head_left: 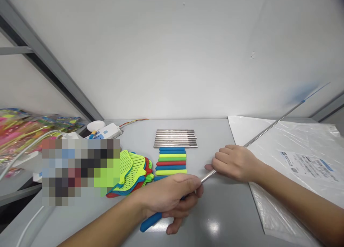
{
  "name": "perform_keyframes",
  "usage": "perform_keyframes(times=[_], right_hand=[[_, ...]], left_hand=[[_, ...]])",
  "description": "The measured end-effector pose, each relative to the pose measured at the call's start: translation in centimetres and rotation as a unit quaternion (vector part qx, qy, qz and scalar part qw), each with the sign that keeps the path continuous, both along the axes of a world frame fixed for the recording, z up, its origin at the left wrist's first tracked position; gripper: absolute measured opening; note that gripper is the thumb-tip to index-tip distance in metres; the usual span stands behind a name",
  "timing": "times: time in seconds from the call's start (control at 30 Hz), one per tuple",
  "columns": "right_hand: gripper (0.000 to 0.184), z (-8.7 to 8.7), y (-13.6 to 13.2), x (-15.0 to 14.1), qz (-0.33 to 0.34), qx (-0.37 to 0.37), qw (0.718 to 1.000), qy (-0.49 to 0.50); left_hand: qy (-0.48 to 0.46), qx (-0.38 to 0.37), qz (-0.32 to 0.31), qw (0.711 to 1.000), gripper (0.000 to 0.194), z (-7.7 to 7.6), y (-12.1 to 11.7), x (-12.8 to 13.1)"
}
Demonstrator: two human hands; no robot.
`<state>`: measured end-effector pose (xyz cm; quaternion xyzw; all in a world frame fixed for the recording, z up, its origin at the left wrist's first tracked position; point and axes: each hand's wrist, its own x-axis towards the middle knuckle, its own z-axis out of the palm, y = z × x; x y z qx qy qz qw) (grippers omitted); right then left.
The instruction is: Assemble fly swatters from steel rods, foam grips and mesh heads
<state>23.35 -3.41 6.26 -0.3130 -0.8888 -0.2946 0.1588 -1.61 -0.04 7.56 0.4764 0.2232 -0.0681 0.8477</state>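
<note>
A fly swatter with a long metal rod point(271, 124) runs slantwise from lower middle to upper right. Its thin blue head point(317, 91) is seen nearly edge-on and blurred. My left hand point(172, 195) is closed around the lower end, where a blue handle point(151, 222) pokes out below the palm. Farther up, my right hand point(236, 163) wraps round the metal rod. Beyond my left hand lie a row of coloured handle grips point(172, 159), a stack of metal rods point(176, 137) and a pile of loose swatter heads point(137, 164).
A white plastic bag point(268, 189) with printed labels covers the table's right side. At left are a power strip point(107, 131), white cables and a pixelated patch. Bagged colourful items point(27, 136) lie beyond the left frame. A pale wall point(172, 61) rises behind the table.
</note>
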Motion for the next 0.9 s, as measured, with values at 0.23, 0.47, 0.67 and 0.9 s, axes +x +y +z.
perform_keyframes(times=[0.23, 0.47, 0.67, 0.9], right_hand=[[0.037, -0.4, 0.6, 1.7, -0.050, 0.002, 0.998, 0.026], [0.037, 0.2, 0.9, 4.1, -0.104, 0.025, 0.993, 0.044], [0.039, -0.2, 0.5, 3.1, -0.155, 0.013, 0.987, 0.050], [0.037, -0.8, -1.2, -1.2, -0.149, -0.038, 0.988, 0.035]], left_hand=[[0.015, 0.030, 0.020, 0.999, 0.022, 0.7, 1.4, -0.8], [0.039, 0.051, 0.125, 0.990, 0.025, 1.8, 1.7, -1.5], [0.087, 0.081, 0.209, 0.971, 0.034, 1.6, 1.7, -1.2], [0.060, 0.047, 0.174, 0.982, 0.035, 0.4, 0.2, 0.0]])
